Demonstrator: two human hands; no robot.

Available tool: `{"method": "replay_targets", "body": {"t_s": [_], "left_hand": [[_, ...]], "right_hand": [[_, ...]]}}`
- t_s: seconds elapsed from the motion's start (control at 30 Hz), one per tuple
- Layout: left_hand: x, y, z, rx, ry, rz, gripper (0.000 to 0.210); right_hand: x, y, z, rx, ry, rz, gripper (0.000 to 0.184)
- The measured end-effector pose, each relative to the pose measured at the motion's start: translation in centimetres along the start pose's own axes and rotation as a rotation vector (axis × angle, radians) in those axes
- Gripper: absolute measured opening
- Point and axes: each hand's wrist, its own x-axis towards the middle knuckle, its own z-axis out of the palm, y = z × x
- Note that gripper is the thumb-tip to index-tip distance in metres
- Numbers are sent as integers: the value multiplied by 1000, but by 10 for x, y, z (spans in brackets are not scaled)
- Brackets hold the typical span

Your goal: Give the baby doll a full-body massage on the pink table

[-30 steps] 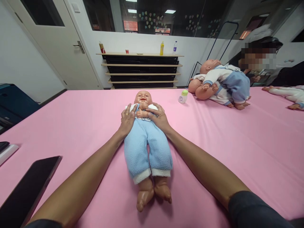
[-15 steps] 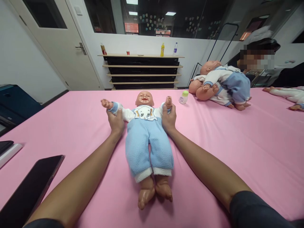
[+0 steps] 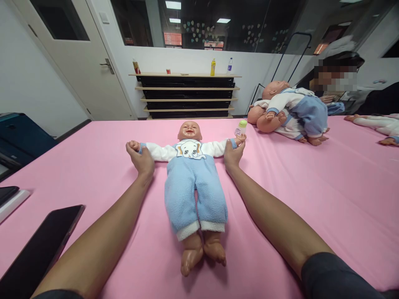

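Note:
A baby doll (image 3: 195,191) in a white top with an elephant bib and fuzzy light blue trousers lies on its back, feet toward me. Its arms are stretched straight out to both sides. My left hand (image 3: 141,160) is closed around the doll's wrist at the left, by the blue cuff. At the right, my right hand (image 3: 233,155) grips the other wrist in the same way, thumb up. Just behind that doll hand stands a small bottle (image 3: 241,126) with a lime-green cap, partly covered by it.
Pink sheeting (image 3: 274,187) covers the table. Two more dolls (image 3: 299,108) lie stacked at the back right, near a person (image 3: 336,77). A phone (image 3: 40,249) lies at the left. Shelves (image 3: 187,88) with bottles stand behind.
Both my hands have moved outward, drawing the doll's arms from bent and raised to straight out sideways. The doll's right-side hand now overlaps the small bottle. Its body stays put.

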Motion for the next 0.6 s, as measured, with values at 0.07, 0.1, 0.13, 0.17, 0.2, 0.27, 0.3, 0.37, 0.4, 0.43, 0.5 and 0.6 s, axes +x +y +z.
{"method": "replay_targets", "body": {"t_s": [0.07, 0.1, 0.13, 0.17, 0.2, 0.27, 0.3, 0.37, 0.4, 0.43, 0.5, 0.6], "left_hand": [[-9, 11, 0, 67, -81, 129, 65], [-13, 17, 0, 88, -140, 195, 71], [-17, 24, 0, 106, -200, 253, 74], [-20, 30, 0, 124, -257, 299, 76], [-21, 35, 1, 142, -305, 332, 76], [-17, 44, 5, 179, -371, 369, 76], [-13, 47, 8, 200, -394, 384, 75], [1, 52, 18, 259, -452, 423, 72], [10, 53, 24, 301, -488, 442, 69], [17, 54, 32, 352, -523, 454, 66], [31, 53, 48, 484, -576, 448, 62], [44, 44, 76, 697, -616, 351, 58]], "right_hand": [[-8, -11, -2, -4, -50, -146, 79], [-12, -17, -4, -3, -81, -201, 82], [-16, -22, -5, -3, -114, -239, 84], [-20, -27, -6, -3, -146, -261, 84], [-22, -31, -8, -4, -177, -276, 84], [-25, -37, -8, -19, -225, -297, 82], [-24, -40, -7, -35, -235, -301, 81], [-18, -47, -3, -90, -255, -300, 81], [-13, -51, 1, -133, -269, -290, 81], [-7, -55, 6, -184, -289, -273, 81], [7, -62, 17, -308, -354, -219, 80], [28, -66, 38, -494, -540, -155, 76]]}}
